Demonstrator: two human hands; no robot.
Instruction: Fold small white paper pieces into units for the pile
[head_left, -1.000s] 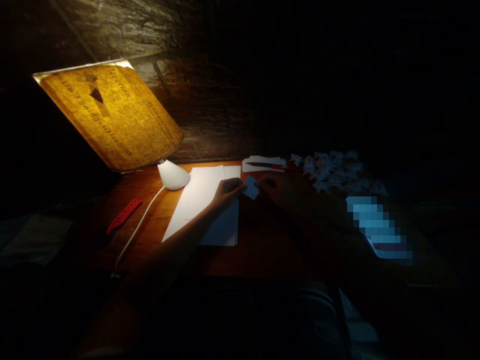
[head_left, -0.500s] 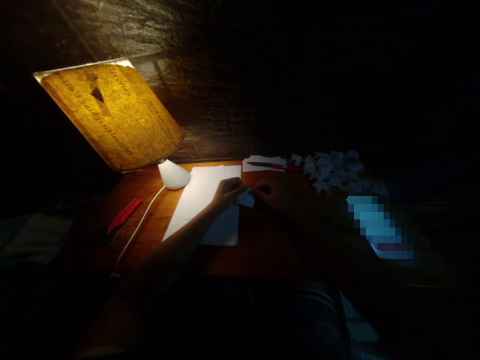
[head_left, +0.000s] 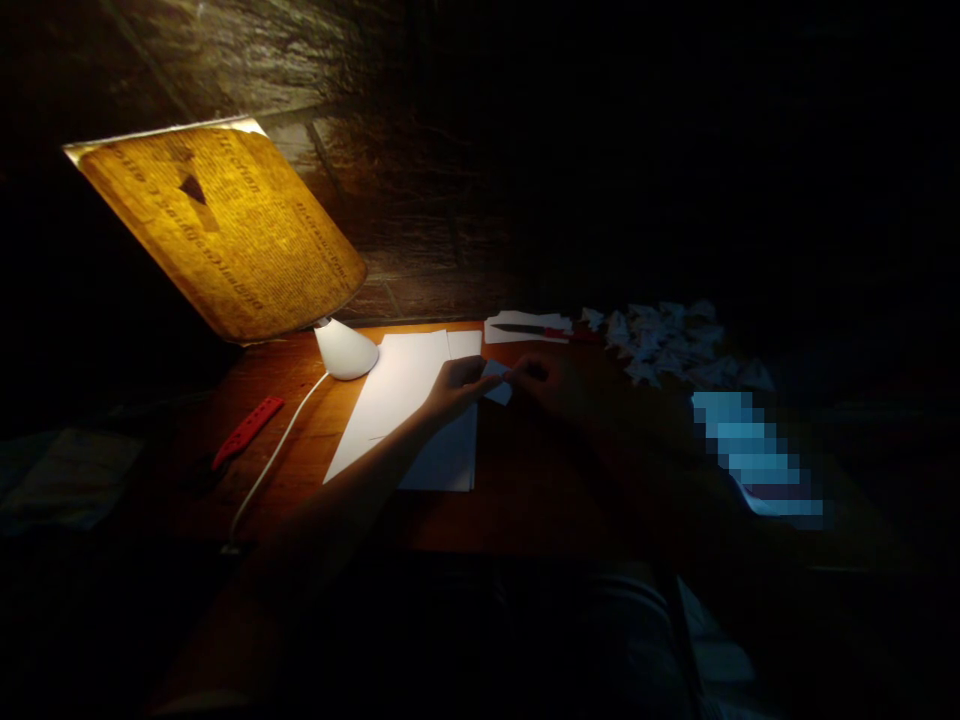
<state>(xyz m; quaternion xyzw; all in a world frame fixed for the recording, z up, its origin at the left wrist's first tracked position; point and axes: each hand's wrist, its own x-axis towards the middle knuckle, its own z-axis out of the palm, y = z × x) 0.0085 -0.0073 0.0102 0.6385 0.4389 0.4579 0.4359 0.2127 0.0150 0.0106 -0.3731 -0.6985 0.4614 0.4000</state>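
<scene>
Between my two hands is a small piece of white paper, raised over the right edge of the larger white sheets. My left hand pinches its left side with the thumb stretched along it. From the other side, my right hand grips the paper with curled fingers and thumb. Fingers cover part of the paper, so its exact folds cannot be made out. Behind the hands, a knife with a dark blade and red handle lies partly on a stack of small white papers.
A lamp with a white base and printed shade stands at the left, its white cord running forward. Nearby lies a red power strip-like object. Folded white paper pieces are heaped at the right, beyond a pixelated lit object.
The small paper, flat and diamond-shaped a second ago, now shows less surface between my fingers. My right hand has moved slightly toward the left hand. The rest stays in place.
</scene>
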